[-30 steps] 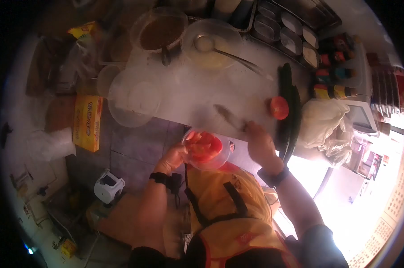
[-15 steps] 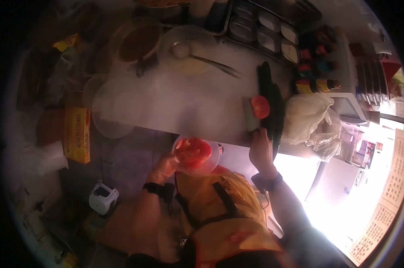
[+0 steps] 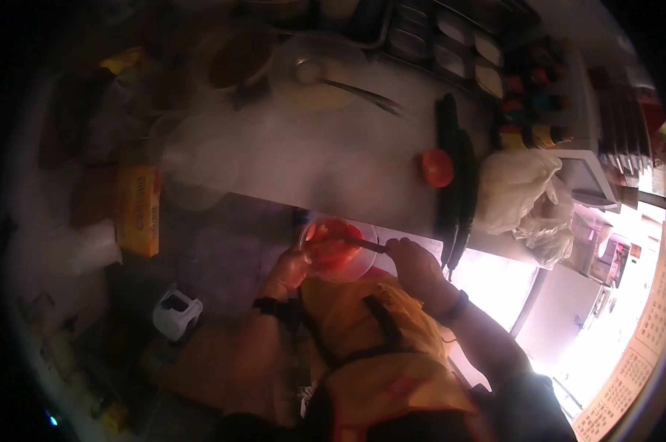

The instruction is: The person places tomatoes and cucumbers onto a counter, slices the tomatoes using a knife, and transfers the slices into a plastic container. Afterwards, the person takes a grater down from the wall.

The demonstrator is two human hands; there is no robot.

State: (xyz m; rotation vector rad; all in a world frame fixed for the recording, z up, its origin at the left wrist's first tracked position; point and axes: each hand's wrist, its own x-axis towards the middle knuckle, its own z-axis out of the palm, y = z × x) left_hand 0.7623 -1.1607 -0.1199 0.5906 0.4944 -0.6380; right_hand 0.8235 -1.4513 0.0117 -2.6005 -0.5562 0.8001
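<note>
Knife point(image 3: 364, 244) moved over bowl point(image 3: 362, 267), right hand point(image 3: 419, 272) gripping, lettering point(image 3: 143, 195) on box point(image 3: 137, 214) blurred

The scene is being viewed by one head-worn camera, pointed forward and steeply down. The apron point(image 3: 414, 328) is being seen from above; the left hand point(image 3: 291, 271) and right hand point(image 3: 415, 271) are being framed closely, by the bench's point(image 3: 303, 162) front edge, its surface being shown beyond.

The tomato pieces point(image 3: 334, 255) were red, the apron point(image 3: 417, 335) orange-yellow with red edging, the cucumbers point(image 3: 463, 177) dark green.
</note>
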